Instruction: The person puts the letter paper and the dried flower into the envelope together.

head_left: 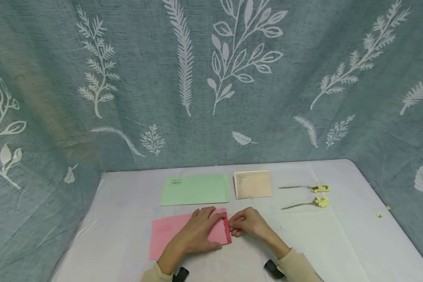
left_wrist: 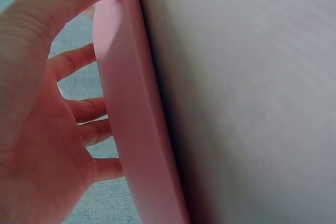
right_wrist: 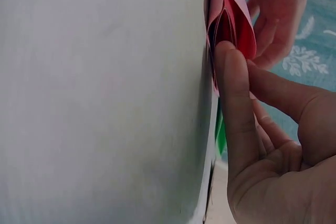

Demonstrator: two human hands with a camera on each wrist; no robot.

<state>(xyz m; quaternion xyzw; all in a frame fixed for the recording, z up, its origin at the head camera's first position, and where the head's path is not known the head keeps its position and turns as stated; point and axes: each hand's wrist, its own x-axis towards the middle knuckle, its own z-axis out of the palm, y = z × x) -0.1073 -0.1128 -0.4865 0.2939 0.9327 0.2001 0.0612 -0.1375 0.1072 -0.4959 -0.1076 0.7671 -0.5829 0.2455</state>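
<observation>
A pink envelope [head_left: 165, 231] lies near the front of the table, its open end facing right. My left hand [head_left: 197, 233] grips it across its width, thumb at the near edge and fingers along the far edge. In the right wrist view the envelope's mouth [right_wrist: 244, 30] bulges apart, showing a red inside and thin layers. There my right hand [right_wrist: 278, 145] pinches at the mouth's edge, index and middle fingertips at the opening and thumb beside them. The left wrist view shows the envelope's long side [left_wrist: 136, 114] bowed between thumb and fingers.
Behind the pink envelope lies a green envelope [head_left: 197, 190] with a small printed box. A pale wooden-looking card or booklet [head_left: 253, 185] is to its right. Farther right are two stemmed yellow flower sprigs [head_left: 320, 188], and small yellow bits [head_left: 378, 215] lie near the right edge.
</observation>
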